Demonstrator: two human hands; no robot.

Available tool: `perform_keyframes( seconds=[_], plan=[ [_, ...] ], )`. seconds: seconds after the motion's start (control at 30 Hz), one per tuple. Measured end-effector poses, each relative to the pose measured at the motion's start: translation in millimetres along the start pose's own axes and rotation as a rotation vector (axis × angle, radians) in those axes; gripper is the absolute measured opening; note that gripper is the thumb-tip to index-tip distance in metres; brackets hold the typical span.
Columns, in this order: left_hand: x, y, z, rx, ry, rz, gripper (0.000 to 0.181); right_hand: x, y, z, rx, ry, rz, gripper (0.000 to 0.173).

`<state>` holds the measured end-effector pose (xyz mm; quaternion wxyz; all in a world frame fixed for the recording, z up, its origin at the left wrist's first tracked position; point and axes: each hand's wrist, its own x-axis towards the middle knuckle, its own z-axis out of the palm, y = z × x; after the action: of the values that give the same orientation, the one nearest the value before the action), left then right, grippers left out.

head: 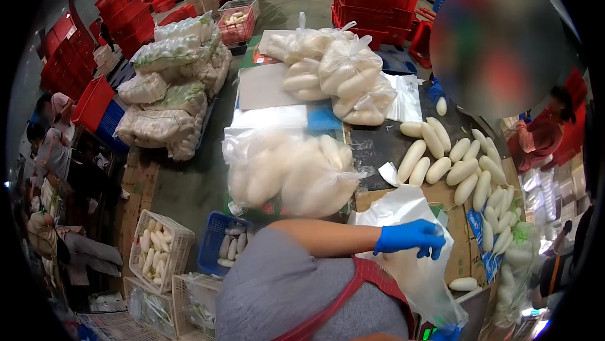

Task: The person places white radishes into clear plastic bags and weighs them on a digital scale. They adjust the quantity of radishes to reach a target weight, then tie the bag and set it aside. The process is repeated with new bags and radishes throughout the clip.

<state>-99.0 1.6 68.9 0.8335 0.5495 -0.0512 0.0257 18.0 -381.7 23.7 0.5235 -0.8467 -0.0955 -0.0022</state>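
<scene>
My left hand point(416, 239), in a blue glove, reaches across with curled fingers gripping a translucent white plastic bag point(418, 282). The bag hangs down to my right hand point(446, 334), also blue-gloved and cut off by the bottom edge. The bag's end lies at its fingers, but their grip is not clear. More white plastic bags point(401, 204) lie flat just beyond my left hand. Loose white radishes point(461, 171) are spread over the table beyond, and a single radish point(463, 284) lies nearer. Part of a scale point(472, 303) shows next to the right hand.
Filled radish bags point(293, 175) stand beside my left arm, with more bagged radishes point(347, 67) behind. A net bag of radishes point(515, 270) borders the table. Large sacks point(170, 90), a white crate point(163, 251) and a blue crate point(227, 244) are to the left. A co-worker's gloved hand point(436, 91) touches a radish.
</scene>
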Motion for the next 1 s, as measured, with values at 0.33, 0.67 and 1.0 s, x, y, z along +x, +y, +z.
perform_keyframes(
  seconds=[0.33, 0.67, 1.0],
  plan=[
    [-27.3, -18.8, -11.2, -0.11, 0.063, -0.01, 0.03, -21.4, 26.2, -48.8, 0.225, -0.765, 0.658, 0.025],
    [-19.1, -9.9, 3.7, -0.039, -0.005, -0.063, 0.031, -15.6, -81.5, 55.2, 0.093, -0.501, -0.024, 0.03],
    [40.9, 18.4, 38.9, 0.438, -0.396, -0.266, 0.049, 43.9, -102.6, 127.3, 0.457, -0.711, -0.1, 0.027]
  ],
)
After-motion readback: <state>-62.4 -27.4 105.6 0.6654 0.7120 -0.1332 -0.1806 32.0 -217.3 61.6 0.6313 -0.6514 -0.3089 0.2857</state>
